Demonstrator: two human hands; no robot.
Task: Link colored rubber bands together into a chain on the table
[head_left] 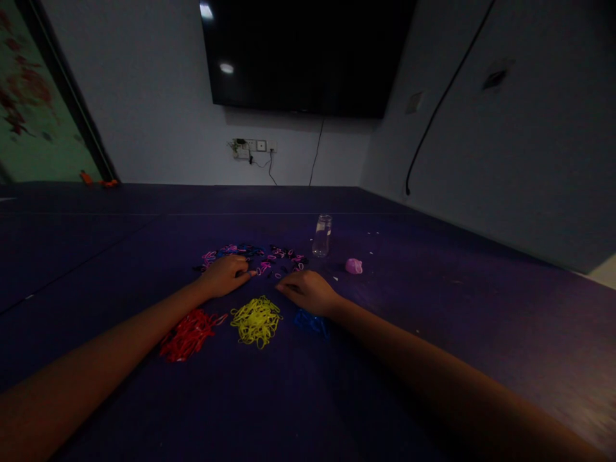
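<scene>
My left hand (225, 276) rests at the near edge of a loose spread of pink, blue and black rubber bands (235, 250). Its fingers bend over the bands while the thumb stands apart, with nothing visible between them. Just right of it, my right hand (308, 292) is closed, thumb and fingertips together low over the table; anything in that pinch is too small to make out. Under my left wrist lies a pile of red rubber bands (188, 335). Yellow rubber bands (257, 321) are heaped between my forearms, and blue ones (310, 322) lie below my right hand, partly hidden.
Beyond my right hand a clear glass jar (322, 237) stands upright. To its right sits a small crumpled pink thing (353, 266). White scraps (335, 278) dot the purple tabletop (298, 404). A black screen (308, 58) hangs on the wall behind.
</scene>
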